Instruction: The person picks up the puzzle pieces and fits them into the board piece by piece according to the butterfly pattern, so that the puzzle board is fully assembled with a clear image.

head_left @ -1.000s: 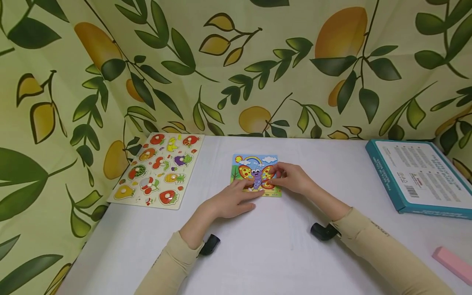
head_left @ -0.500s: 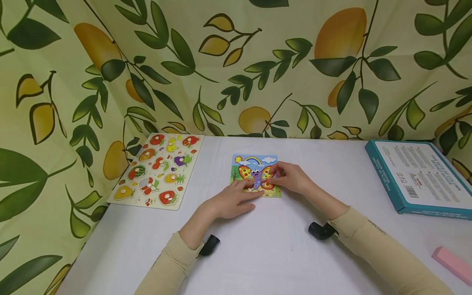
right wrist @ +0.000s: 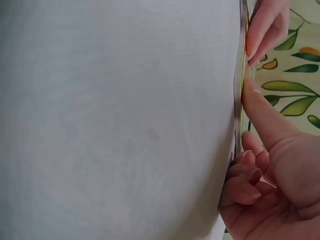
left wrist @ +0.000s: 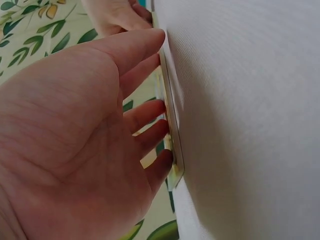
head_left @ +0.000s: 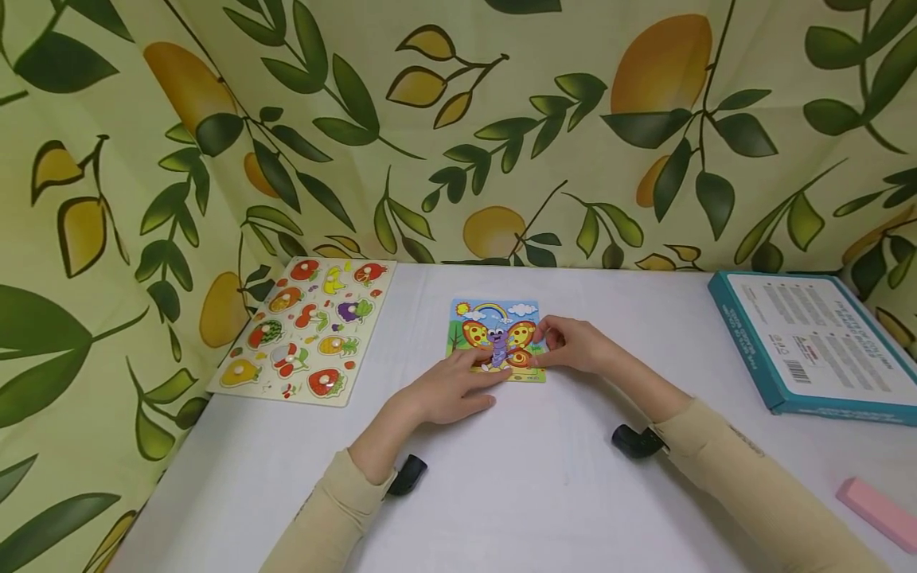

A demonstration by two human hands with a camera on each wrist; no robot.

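Note:
A small square butterfly jigsaw puzzle (head_left: 497,310) lies flat on the white-covered table, with a sun, rainbow and clouds along its top. My left hand (head_left: 453,388) rests its outstretched fingertips on the lower left and middle of the picture. In the left wrist view these fingers (left wrist: 145,116) touch the board's face, with the palm raised off it. At the right edge is my right hand (head_left: 573,344), its thumb touching the puzzle by the lower wing. Seen from the right wrist, the thumb (right wrist: 265,112) is extended and the other fingers are bent near the board's edge.
To the left lies a wooden fruit peg puzzle board (head_left: 301,330). A teal and white box (head_left: 817,346) sits at the right, with a pink block (head_left: 879,513) nearer the front. A fruit-patterned cloth (head_left: 458,143) hangs behind and at the left.
My right hand has drawn slightly to the right, off the butterfly's wing to the puzzle's edge, so more of the right wing shows. My left hand has stayed in place.

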